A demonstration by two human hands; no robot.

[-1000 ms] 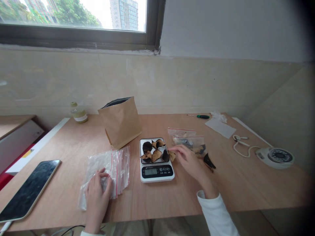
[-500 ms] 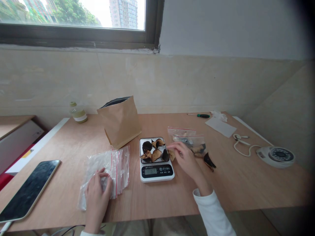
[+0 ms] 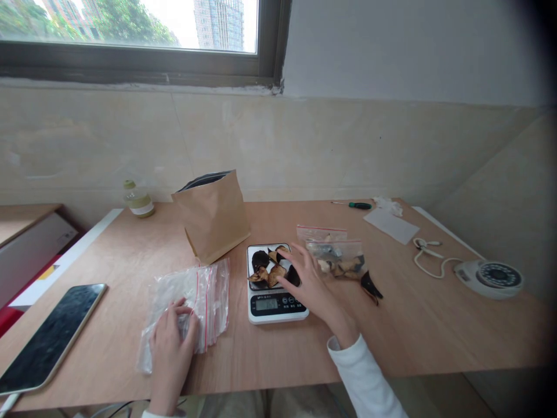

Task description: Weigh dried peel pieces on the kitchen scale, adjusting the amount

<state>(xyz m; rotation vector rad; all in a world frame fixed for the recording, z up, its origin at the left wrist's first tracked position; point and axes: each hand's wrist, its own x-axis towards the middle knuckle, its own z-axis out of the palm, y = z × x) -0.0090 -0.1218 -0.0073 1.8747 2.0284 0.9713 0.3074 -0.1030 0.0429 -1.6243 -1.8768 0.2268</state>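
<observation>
A white kitchen scale (image 3: 278, 316) stands mid-table, with several curled dried pieces (image 3: 275, 273), dark brown and tan, on its tray. Over the tray's right side reaches my right hand (image 3: 311, 284), thumb and forefinger spread around the pieces; no piece shows clearly between them. The scale's digits are too blurred to read. My left hand (image 3: 172, 339) rests on a stack of clear zip bags (image 3: 209, 307), fingers bent and thumb apart, not visibly gripping one. To the right, filled zip bags (image 3: 342, 258) lie beside a loose dark dried piece (image 3: 371, 286).
A brown paper bag (image 3: 215, 217) stands open behind the scale, near a small bottle (image 3: 139, 200). At left lies a phone (image 3: 54, 337). Rightward are a screwdriver (image 3: 360, 205), a white sheet (image 3: 390, 225) and a white dome camera (image 3: 489, 278) with its cable.
My right hand has moved left from beside the scale to over its tray, its fingers spreading. The tan piece at the scale's right edge is no longer visible there. My left hand stays put.
</observation>
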